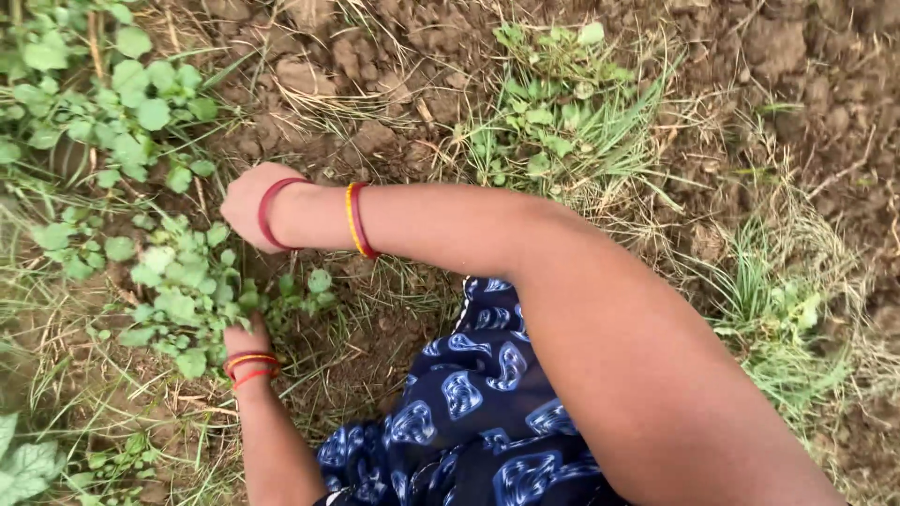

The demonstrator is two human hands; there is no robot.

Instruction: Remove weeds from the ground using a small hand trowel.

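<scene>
Soil (581,37), brown and cloddy, fills the upper and right ground; dry straw and grass tufts (562,122) cross it. Blue patterned cloth (478,412) covers my lap at the bottom. A patch of low, round-leaved weeds (178,290) spreads on the left, between my two hands, its long run going roughly from upper left to lower right. My right hand (246,204), its arm reaching across from the right with red and yellow bangles (356,220) at the wrist, rests at the patch's upper edge; fingers hidden among leaves, so I cannot tell how far it is closed or what it grasps. My left hand (246,337) touches the lower edge, fingers likewise buried. Both hands lie about equally near. Open room: bare soil above; taller leafy plants (103,94) crowd the upper left.
</scene>
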